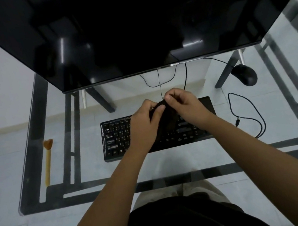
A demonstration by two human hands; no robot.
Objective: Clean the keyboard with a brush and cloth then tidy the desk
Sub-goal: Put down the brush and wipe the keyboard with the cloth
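A black keyboard (118, 137) lies on the glass desk (171, 160) in front of the monitor. Above its middle I hold a dark brown cloth (168, 120) with both hands. My left hand (145, 121) grips the cloth's left side and my right hand (184, 105) pinches its top edge. The cloth hangs down over the keys and hides the keyboard's centre. A brush (47, 161) with a yellow handle and tan bristles lies far left on the desk, bristles pointing away from me, apart from both hands.
A large dark monitor (130, 27) fills the back of the desk. A black mouse (245, 77) sits at the back right. A loose black cable (248, 114) loops right of the keyboard. The desk's front edge runs just before my lap.
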